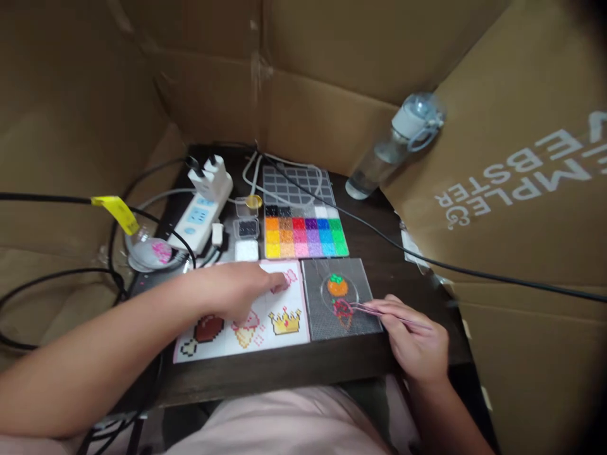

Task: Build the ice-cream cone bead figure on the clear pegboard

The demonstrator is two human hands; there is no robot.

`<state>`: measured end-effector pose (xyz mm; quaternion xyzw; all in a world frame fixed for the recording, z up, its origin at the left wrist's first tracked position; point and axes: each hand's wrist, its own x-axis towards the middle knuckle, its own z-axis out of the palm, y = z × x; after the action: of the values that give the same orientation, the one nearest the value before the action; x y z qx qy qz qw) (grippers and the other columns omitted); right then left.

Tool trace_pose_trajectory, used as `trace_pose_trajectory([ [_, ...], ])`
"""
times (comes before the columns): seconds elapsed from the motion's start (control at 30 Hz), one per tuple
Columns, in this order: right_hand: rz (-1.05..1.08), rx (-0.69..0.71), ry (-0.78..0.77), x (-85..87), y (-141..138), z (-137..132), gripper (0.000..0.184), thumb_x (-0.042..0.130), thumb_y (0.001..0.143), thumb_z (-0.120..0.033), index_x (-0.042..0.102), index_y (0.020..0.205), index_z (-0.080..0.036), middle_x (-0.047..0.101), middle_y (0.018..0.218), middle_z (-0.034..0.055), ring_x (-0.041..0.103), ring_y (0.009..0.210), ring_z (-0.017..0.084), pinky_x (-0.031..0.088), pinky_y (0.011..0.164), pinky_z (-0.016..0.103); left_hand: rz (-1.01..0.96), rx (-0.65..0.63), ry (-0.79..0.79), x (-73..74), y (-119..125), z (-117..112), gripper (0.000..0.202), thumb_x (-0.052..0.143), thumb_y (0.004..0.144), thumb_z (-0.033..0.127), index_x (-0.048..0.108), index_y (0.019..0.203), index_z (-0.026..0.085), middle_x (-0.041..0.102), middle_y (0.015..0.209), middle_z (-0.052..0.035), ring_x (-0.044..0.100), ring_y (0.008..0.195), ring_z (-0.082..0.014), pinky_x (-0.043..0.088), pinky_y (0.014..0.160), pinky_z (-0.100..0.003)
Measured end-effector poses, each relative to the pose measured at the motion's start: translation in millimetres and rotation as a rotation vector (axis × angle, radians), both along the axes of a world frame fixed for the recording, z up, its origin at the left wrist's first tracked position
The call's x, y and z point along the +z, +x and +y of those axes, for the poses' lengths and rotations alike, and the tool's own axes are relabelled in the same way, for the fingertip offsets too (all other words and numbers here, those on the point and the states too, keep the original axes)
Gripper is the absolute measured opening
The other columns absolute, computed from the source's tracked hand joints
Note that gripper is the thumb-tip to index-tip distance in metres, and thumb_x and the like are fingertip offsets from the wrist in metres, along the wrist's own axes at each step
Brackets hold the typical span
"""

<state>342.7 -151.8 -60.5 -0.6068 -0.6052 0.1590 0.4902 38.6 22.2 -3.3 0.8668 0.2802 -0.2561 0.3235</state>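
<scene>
My left hand [237, 287] is over a white pattern sheet [222, 354], its index finger stretched toward a small pink design [290, 277]. Nothing shows in that hand, though some of its fingers are hidden. The sheet also bears a crown picture [286, 321], an ice cream cone and a brown drumstick. Tweezers [379, 310] are pinched in my right hand [420, 338], their tips touching or just above a pink and red bead ice cream [342, 308]. That bead piece lies on a clear pegboard [317, 325], just below an orange bead fruit [337, 287] with green leaves.
Behind the boards sits a sorted bead box [306, 238] with its lid [289, 183] open. Small bead containers [246, 229] and a white power strip [202, 212] stand left. A water bottle [393, 148] leans at back right. A black cable [379, 234] crosses above; cardboard walls surround the table.
</scene>
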Motion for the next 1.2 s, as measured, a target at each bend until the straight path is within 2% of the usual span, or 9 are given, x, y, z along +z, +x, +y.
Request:
trace_pose_trajectory([
  [0.1, -0.065, 0.063, 0.039, 12.1, 7, 29, 0.016, 0.070, 0.091, -0.025, 0.084, 0.093, -0.032, 0.083, 0.090, 0.0021, 0.080, 0.079, 0.023, 0.062, 0.092, 0.041, 0.022, -0.007, 0.013, 5.5, 0, -1, 0.092, 0.078, 0.068, 0.034, 0.044, 0.154, 0.030, 0.068, 0.128, -0.0165, 0.068, 0.109, -0.0352, 0.055, 0.089, -0.045],
  [0.27, -0.138, 0.161, 0.007, 30.0, 0, 97, 0.019, 0.066, 0.093, -0.031, 0.084, 0.089, -0.031, 0.083, 0.089, 0.0002, 0.079, 0.082, 0.021, 0.063, 0.080, 0.033, 0.018, -0.012, 0.019, 7.2, 1, -2, 0.094, 0.078, 0.065, 0.028, 0.045, 0.153, 0.031, 0.069, 0.126, -0.0155, 0.068, 0.108, -0.0355, 0.056, 0.086, -0.045],
  [0.37, -0.205, 0.203, -0.129, 31.3, -12, 132, 0.022, 0.063, 0.094, -0.036, 0.084, 0.089, -0.031, 0.083, 0.093, -0.0002, 0.079, 0.089, 0.021, 0.061, 0.085, 0.034, 0.034, -0.008, 0.023, 8.0, 3, -2, 0.097, 0.080, 0.061, 0.021, 0.046, 0.151, 0.032, 0.069, 0.124, -0.0139, 0.068, 0.108, -0.0345, 0.056, 0.085, -0.043],
  [0.53, -0.059, 0.315, -0.251, 24.5, -39, 171, 0.020, 0.066, 0.090, -0.037, 0.083, 0.092, -0.027, 0.083, 0.099, 0.0023, 0.078, 0.093, 0.022, 0.061, 0.089, 0.036, 0.069, -0.009, 0.058, 11.5, 4, -3, 0.093, 0.080, 0.068, 0.033, 0.043, 0.154, 0.034, 0.070, 0.116, -0.0140, 0.068, 0.102, -0.0357, 0.056, 0.081, -0.044],
  [0.77, 0.054, 0.352, -0.286, 17.7, -61, 185, 0.021, 0.067, 0.088, -0.036, 0.083, 0.086, -0.024, 0.083, 0.096, 0.0048, 0.078, 0.091, 0.021, 0.062, 0.085, 0.034, 0.069, -0.049, 0.083, 5.8, 5, -4, 0.092, 0.072, 0.070, 0.028, 0.039, 0.156, 0.036, 0.071, 0.107, -0.0137, 0.070, 0.091, -0.0338, 0.054, 0.071, -0.040],
  [0.87, 0.083, 0.360, -0.290, 16.9, -64, 185, 0.020, 0.067, 0.088, -0.035, 0.083, 0.085, -0.023, 0.083, 0.094, 0.0048, 0.079, 0.089, 0.021, 0.063, 0.084, 0.034, 0.080, -0.057, 0.091, 3.9, 5, -5, 0.093, 0.068, 0.070, 0.021, 0.039, 0.157, 0.038, 0.072, 0.107, -0.0135, 0.071, 0.091, -0.0336, 0.053, 0.071, -0.039],
  [1.03, 0.076, 0.329, -0.287, 15.2, -65, 186, 0.021, 0.067, 0.088, -0.036, 0.084, 0.084, -0.024, 0.083, 0.090, 0.0047, 0.079, 0.087, 0.022, 0.062, 0.087, 0.036, 0.057, -0.060, 0.104, 1.0, 3, -6, 0.092, 0.071, 0.071, 0.026, 0.039, 0.157, 0.037, 0.072, 0.109, -0.0147, 0.071, 0.094, -0.0357, 0.054, 0.075, -0.042],
  [1.2, 0.070, 0.324, -0.283, 14.7, -64, 186, 0.021, 0.067, 0.088, -0.036, 0.084, 0.083, -0.024, 0.083, 0.090, 0.0045, 0.079, 0.087, 0.022, 0.062, 0.087, 0.036, 0.056, -0.059, 0.102, 1.9, 4, -5, 0.091, 0.070, 0.069, 0.024, 0.041, 0.154, 0.039, 0.072, 0.108, -0.0139, 0.072, 0.093, -0.0359, 0.054, 0.073, -0.041],
])
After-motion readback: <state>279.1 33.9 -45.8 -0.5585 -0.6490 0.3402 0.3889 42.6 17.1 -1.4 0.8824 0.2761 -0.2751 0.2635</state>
